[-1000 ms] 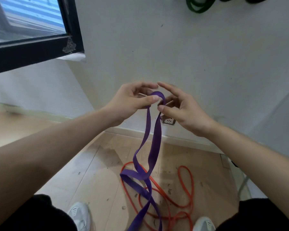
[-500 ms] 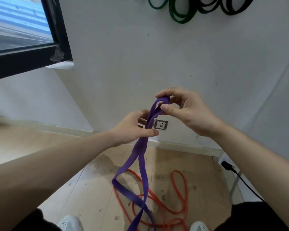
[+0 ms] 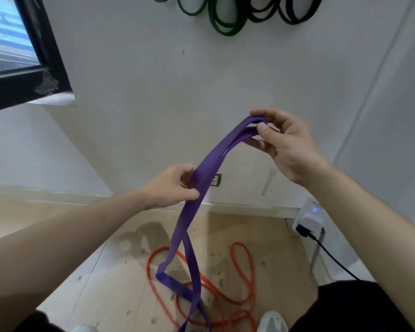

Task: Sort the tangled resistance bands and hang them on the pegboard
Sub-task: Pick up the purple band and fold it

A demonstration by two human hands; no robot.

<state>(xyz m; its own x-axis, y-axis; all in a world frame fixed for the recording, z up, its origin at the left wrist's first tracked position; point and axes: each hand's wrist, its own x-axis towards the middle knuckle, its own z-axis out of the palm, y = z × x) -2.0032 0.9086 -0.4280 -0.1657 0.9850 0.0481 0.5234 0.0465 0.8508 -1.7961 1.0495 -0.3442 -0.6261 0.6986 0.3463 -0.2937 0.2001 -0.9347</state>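
A wide purple resistance band (image 3: 209,164) runs between both hands and hangs down to the floor. My right hand (image 3: 285,144) pinches its top loop end, raised to the right. Lower and to the left, my left hand (image 3: 175,185) is closed around both strands of the band. Below my left hand the band twists and drops over a thin orange band (image 3: 240,264) coiled on the wooden floor. Green bands (image 3: 216,17) and black bands (image 3: 285,13) hang on the white wall at the top edge; their pegs are out of frame.
A black-framed window (image 3: 22,68) juts out at upper left. A wall socket (image 3: 216,180) sits low on the wall behind the band. A white adapter (image 3: 309,216) with a black cable (image 3: 333,259) is at the right. My white shoes (image 3: 272,322) stand beside the orange band.
My right hand lifted the band's top end up and to the right. My left hand slid down along the strands, and the view tilted up to show more hung bands.
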